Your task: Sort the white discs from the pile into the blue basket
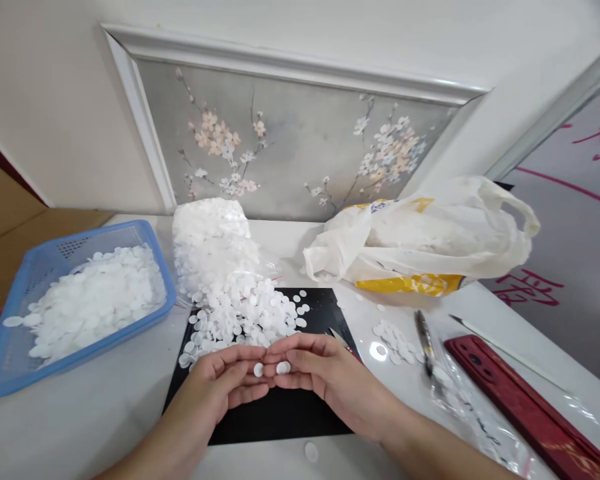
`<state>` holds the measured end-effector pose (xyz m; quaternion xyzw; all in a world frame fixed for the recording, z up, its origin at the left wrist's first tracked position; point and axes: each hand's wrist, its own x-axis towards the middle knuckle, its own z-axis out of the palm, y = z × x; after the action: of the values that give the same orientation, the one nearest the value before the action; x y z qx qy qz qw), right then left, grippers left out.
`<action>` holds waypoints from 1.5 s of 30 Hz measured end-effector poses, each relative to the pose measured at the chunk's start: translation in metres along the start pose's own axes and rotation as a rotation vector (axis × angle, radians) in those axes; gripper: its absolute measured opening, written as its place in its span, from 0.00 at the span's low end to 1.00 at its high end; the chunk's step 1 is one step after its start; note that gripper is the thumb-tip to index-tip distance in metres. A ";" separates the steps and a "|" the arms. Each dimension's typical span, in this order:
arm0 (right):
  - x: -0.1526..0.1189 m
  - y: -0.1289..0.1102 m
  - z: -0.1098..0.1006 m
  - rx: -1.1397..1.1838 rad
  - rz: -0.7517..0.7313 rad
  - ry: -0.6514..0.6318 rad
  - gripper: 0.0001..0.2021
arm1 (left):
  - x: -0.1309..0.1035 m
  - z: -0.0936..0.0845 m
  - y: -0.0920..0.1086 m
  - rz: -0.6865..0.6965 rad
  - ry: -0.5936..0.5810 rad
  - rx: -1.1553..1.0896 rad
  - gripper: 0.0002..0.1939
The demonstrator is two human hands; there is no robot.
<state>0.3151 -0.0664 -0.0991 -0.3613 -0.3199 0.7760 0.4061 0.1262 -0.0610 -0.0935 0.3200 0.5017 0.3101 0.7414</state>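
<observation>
Two hands: ours, meeting fingertip to fingertip over the black mat [280,413] at the middle of the table [105,413].
Basket: at far left, a blue basket [10,373] holds a flat heap of white discs, filling most of its floor.
Pile: a loose mound of discs [240,313] spills from a clear bag [207,233] onto the back edge of the mat, just beyond our fingers.
Left hand: our left hand [220,387] lies palm up, fingers curled, pinching one small disc [258,369] at the tips.
Right hand: our right hand [325,380] is turned inward, fingers together, pinching a second disc [283,367] that almost touches the first.
Stray disc: one disc [311,451] lies alone on the table below the mat.
Small scatter: a few more discs [395,337] lie right of the mat, beside a slim metal tool [425,340] we cannot identify.
Plastic bag: a white and yellow plastic bag [430,240] slumps behind them, contents hidden.
Red strip: a long red strip [520,407] runs along the right edge, by a clear wrapper [475,427].
Progress: we judge the work about half through; the basket already carries a good share, yet the mound and the clear bag look well stocked.
Left to do: the pair in our fingers, the mound and the scatter.
</observation>
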 end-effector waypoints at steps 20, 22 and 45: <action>-0.008 -0.003 -0.012 -0.244 0.021 -0.003 0.18 | -0.002 -0.002 0.004 0.078 0.021 0.191 0.16; -0.011 -0.007 -0.017 -0.319 0.074 -0.058 0.19 | -0.002 -0.005 0.005 0.084 0.015 0.272 0.17; -0.016 -0.013 -0.018 -0.740 -0.097 -0.128 0.04 | 0.002 0.000 0.003 0.233 -0.005 0.648 0.12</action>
<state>0.3416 -0.0707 -0.0933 -0.4186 -0.6203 0.6088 0.2635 0.1268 -0.0575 -0.0925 0.5949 0.5322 0.2165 0.5622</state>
